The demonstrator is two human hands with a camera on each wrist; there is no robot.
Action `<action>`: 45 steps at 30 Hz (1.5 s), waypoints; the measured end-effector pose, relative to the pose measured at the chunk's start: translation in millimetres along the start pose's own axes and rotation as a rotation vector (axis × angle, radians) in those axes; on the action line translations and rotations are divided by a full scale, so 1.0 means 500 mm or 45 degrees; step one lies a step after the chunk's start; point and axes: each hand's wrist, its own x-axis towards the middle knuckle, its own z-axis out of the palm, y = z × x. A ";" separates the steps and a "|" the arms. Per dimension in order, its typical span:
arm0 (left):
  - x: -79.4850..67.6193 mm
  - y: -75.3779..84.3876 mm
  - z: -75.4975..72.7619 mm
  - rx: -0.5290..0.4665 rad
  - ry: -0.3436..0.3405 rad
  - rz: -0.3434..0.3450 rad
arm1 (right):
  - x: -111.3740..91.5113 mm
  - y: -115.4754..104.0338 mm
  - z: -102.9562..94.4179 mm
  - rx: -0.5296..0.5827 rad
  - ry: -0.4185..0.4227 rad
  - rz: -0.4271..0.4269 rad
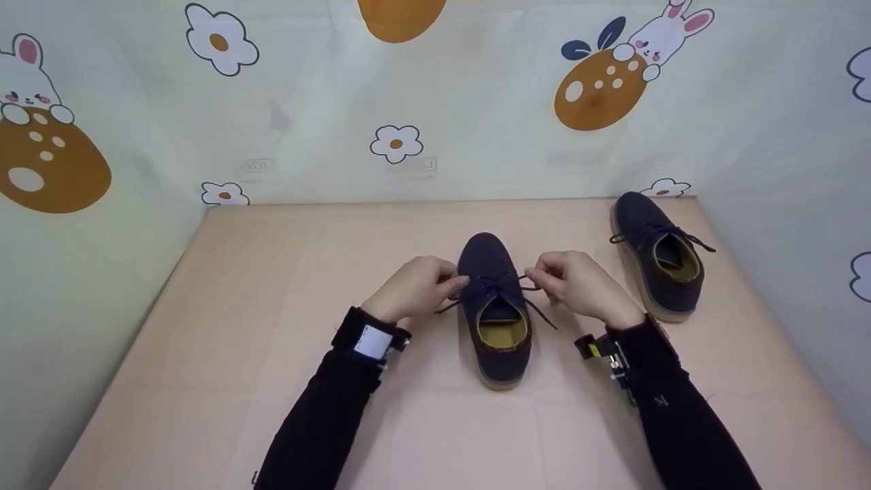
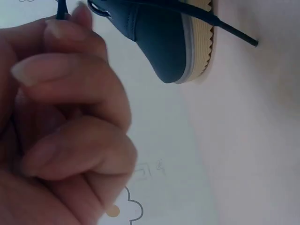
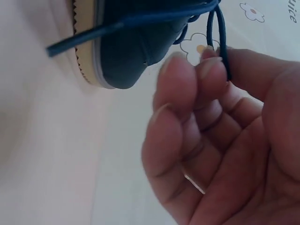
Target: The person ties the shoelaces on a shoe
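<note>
A dark blue lace-up shoe (image 1: 484, 253) stands upright on the table, toe pointing away, its yellowish insole visible through the opening. My left hand (image 1: 418, 287) is at its left side, thumb and fingertip pinching a piece of the dark shoelace (image 2: 62, 10); most of that piece lies outside the left wrist view. On the other side my right hand (image 1: 578, 286) pinches a loop of the shoelace (image 3: 223, 40) between thumb and index finger. A loose lace end (image 1: 543, 316) hangs out on the right, another (image 1: 446, 307) on the left. The laces cross over the shoe's tongue.
A matching dark shoe (image 1: 680, 299) stands at the table's right rear, with its laces tied in a bow. The pale pink table (image 1: 292, 272) meets a patterned cloth backdrop (image 1: 476, 88) at the back and sides.
</note>
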 end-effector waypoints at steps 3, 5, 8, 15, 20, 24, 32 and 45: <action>-0.001 0.001 -0.007 0.023 0.038 0.070 | -0.003 -0.003 -0.004 0.004 0.014 -0.038; -0.002 0.000 -0.013 0.059 0.051 0.103 | -0.005 -0.005 -0.005 -0.032 0.009 -0.064; -0.005 -0.006 -0.021 0.113 0.037 0.115 | -0.007 -0.005 -0.005 -0.163 -0.004 -0.126; -0.013 -0.017 -0.041 0.177 -0.081 0.150 | -0.010 0.001 0.001 -0.393 0.065 -0.194; -0.013 -0.021 -0.047 0.141 -0.119 0.132 | -0.007 0.001 0.006 -0.438 0.128 -0.139; -0.014 -0.024 -0.047 0.083 -0.090 0.067 | -0.012 0.000 -0.005 -0.342 0.126 -0.055; -0.008 -0.028 -0.029 0.103 0.008 -0.016 | -0.007 0.003 -0.011 -0.205 0.019 0.043; -0.008 -0.033 -0.015 0.046 -0.186 -0.053 | 0.000 0.006 0.005 -0.047 -0.076 -0.015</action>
